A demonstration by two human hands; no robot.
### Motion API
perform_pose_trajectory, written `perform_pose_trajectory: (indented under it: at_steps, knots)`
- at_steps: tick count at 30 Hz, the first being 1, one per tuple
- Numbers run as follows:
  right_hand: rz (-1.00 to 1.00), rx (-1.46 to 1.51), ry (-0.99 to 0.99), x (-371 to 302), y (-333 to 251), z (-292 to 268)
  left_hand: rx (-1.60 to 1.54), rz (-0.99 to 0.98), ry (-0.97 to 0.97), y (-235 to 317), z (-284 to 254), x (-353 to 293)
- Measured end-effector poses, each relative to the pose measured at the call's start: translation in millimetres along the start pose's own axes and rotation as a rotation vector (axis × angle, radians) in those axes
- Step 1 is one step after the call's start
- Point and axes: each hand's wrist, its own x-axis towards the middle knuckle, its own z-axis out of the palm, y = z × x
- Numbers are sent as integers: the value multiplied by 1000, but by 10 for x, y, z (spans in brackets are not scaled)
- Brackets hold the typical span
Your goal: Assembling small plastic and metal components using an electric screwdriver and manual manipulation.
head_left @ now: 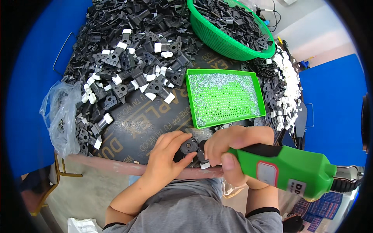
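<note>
Gripping a green driver, the right hand is closing its fingers and thumb tight around the tool's front end, with the tool's body lying across to the right and a dark cord end trailing off it. Left hand is pinching a black part with its fingers curled over it and its thumb below, pressing it down at the near edge of the board. Both hands are meeting over that part, nearly touching each other; the driver's tip is hidden behind the right fingers. A small white piece is showing just under the right hand, beside the part.

Just beyond the hands a flat green tray of small pale screws is sitting on the board. A big pile of black parts, some with white caps, is spreading over the far left. A round green basket of black parts is standing at the far side, and a heap of white pieces is lying to the right of the tray. A clear bag is hanging off the left edge.
</note>
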Motion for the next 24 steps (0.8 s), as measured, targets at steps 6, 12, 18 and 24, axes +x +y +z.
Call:
perform_pose_trajectory:
  at_steps: [6,12,18,24]
  knots:
    - [-107,112,-17,26,177,55,-24,37,1,8,9,16]
    - [116,-202,171,10,-19,161,-31,-4,-18,37,-1,17]
    - [-101,0,217,123,-3,-129,-10,-26,-17,-60,13,-63]
    - [-147,83,560,199,378,-561,12,-8,-49,-8,31,-34]
